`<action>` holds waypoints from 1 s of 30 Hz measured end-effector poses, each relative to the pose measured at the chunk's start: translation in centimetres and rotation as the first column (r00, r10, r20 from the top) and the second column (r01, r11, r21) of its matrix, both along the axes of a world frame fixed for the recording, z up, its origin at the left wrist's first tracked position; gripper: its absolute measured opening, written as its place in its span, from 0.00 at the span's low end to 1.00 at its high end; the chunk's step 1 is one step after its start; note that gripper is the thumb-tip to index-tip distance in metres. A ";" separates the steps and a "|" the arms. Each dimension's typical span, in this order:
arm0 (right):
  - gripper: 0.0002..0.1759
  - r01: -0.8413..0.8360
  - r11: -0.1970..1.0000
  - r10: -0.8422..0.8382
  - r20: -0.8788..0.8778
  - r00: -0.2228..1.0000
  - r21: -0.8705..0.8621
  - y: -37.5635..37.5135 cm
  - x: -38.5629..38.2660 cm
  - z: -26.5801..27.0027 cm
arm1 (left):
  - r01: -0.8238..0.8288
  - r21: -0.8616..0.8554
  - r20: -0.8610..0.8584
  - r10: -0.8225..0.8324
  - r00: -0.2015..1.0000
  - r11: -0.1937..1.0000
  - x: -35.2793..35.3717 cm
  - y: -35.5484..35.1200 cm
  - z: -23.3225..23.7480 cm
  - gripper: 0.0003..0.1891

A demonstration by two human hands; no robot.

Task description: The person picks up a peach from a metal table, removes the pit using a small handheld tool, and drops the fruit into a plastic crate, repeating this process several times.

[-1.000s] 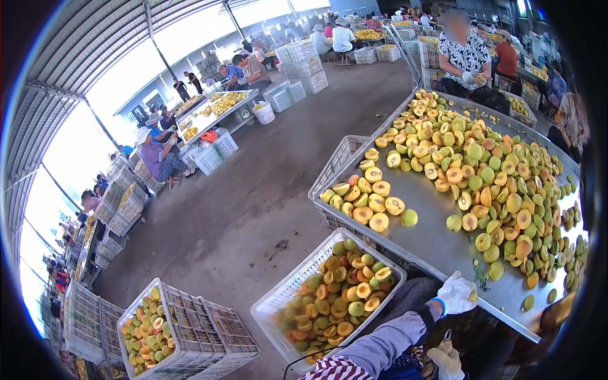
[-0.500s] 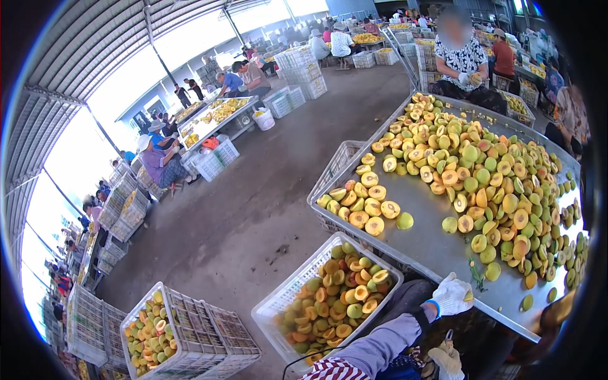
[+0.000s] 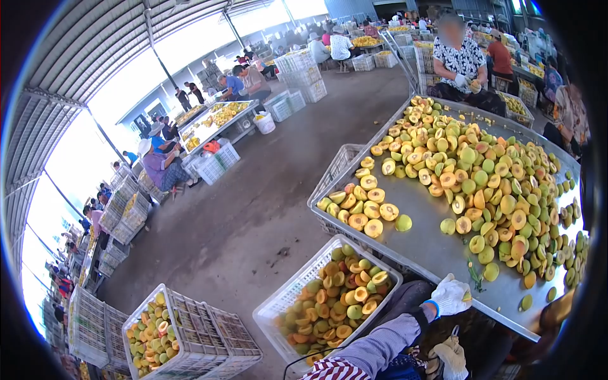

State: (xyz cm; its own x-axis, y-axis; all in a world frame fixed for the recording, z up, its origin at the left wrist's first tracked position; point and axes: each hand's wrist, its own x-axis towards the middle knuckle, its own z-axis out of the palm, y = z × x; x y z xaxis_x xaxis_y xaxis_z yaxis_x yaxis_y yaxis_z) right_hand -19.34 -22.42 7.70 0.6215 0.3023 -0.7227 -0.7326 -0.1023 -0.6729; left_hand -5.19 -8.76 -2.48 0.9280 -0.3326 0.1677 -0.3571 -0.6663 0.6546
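We read the left hand [image 3: 451,294] as parked on the near rim of the metal table [image 3: 430,250]: white glove, fingers curled over the edge, a sliver of yellow at the knuckles. We cannot tell if it grips a piece of fruit or just the rim. Right hand [image 3: 453,356] hangs low under the table edge, gloved and mostly cut off; we can't tell open or closed there either. Nearest loose peach [image 3: 491,271] lies on the table just up and right of the left hand, not touching it, with a leafy twig [image 3: 474,273] between. Main pile [image 3: 487,171] sits well beyond, small cluster of halves [image 3: 364,206] at the table's left corner. White crate [image 3: 288,291] of halves is tucked under the table edge beside the left forearm, we'd guess to keep the table-to-crate drop short. Second crate [image 3: 190,329] stands farther off on the floor
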 end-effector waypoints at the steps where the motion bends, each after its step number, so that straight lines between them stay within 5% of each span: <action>1: 0.08 0.001 1.000 -0.001 0.015 1.000 0.007 0.0 -0.1 0.1 | -0.002 0.008 -0.005 0.002 1.000 1.000 -0.1 0.0 0.2 0.13; 30: 0.08 0.018 0.994 -0.019 0.003 1.000 0.107 -0.5 -0.7 0.4 | -0.049 -0.029 0.058 0.051 0.997 0.998 -0.4 -0.3 -1.0 0.11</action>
State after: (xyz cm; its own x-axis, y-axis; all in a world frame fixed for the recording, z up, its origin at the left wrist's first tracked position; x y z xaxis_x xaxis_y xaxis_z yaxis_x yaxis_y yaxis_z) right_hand -20.03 -22.94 8.06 0.6302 0.3665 -0.6845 -0.7313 -0.0160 -0.6819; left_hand -5.60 -9.10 -3.50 0.9317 -0.2802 0.2311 -0.3621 -0.6661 0.6521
